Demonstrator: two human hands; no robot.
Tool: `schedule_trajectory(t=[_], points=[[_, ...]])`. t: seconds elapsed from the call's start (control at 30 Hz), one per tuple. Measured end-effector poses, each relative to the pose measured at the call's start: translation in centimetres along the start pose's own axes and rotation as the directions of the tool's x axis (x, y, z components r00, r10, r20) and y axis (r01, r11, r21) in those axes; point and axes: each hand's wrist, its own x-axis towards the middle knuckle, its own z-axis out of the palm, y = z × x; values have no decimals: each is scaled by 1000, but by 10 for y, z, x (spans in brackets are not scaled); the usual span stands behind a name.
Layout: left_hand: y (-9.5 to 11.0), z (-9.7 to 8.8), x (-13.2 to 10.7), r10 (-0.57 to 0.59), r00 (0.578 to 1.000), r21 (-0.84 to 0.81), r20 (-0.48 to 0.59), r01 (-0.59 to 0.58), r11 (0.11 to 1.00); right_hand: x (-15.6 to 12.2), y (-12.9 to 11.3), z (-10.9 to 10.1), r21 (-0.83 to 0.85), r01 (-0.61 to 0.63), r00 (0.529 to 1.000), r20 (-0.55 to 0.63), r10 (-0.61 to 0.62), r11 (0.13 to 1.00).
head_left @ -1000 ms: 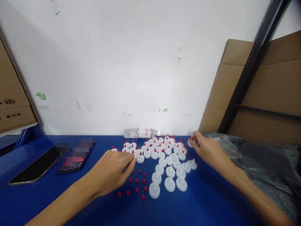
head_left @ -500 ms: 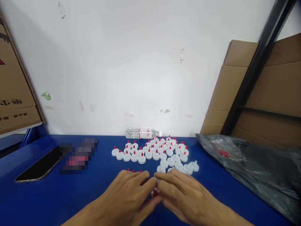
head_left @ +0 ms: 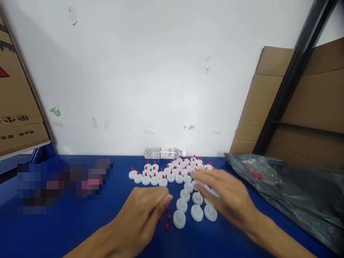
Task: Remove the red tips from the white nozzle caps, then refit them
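My left hand is curled over the blue table, its thumb pressed towards the fingers; anything inside is hidden. Just right of it lie several small red tips. My right hand, blurred by motion, reaches over the white caps with its fingers stretched out, and I see nothing held in it. Under and beside it are several plain white nozzle caps without red tips. Farther back stand many white nozzle caps fitted with red tips.
A clear plastic bottle lies against the wall. Dark plastic sheeting with a clear bag of red pieces covers the right side. Cardboard stands at left. Blurred-out items lie on the left of the table.
My hands have come apart from the spot where they worked together on a white cap with a red tip. The right has moved right and forward; the left has shifted slightly left.
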Motion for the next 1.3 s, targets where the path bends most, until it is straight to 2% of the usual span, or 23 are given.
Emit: schedule_trajectory(t=[0.07, 0.13, 0.2, 0.27, 0.4, 0.57, 0.67, 0.77, 1.13, 1.3], points=[[-8, -7, 3, -45, 997, 69, -57, 49, 996, -3, 24, -5, -76, -129, 992, -10, 129, 989], [-18, -10, 5, -67, 995, 178, -71, 79, 981, -3, 43, -11, -134, -294, 955, 10, 298, 946], [-27, -9, 7, -71, 997, 270, -43, 80, 960, -1, 54, -16, -207, -428, 898, 16, 440, 880], [-33, -7, 7, -62, 998, 326, 6, 56, 944, 2, 59, -20, -266, -494, 856, 18, 517, 827], [-39, -2, 6, -46, 998, 373, 42, 28, 928, 1, 65, -21, -380, -542, 797, 50, 601, 750], [-43, -4, 6, -58, 998, 323, 30, 45, 945, -6, 74, -19, -481, -575, 684, 161, 712, 662], [-45, -6, 6, -97, 989, 305, 115, 58, 950, -9, 78, -18, -517, -588, 610, 222, 761, 622], [-46, -6, 6, -86, 978, 320, 190, 21, 947, -10, 79, -16, -552, -586, 544, 275, 793, 593], [-50, 1, 3, -36, 968, 305, 250, -44, 951, -12, 80, -14, -575, -573, 487, 335, 807, 585], [-51, 3, 3, -70, 951, 318, 302, -31, 947, -12, 81, -15, -587, -574, 464, 340, 818, 570]])
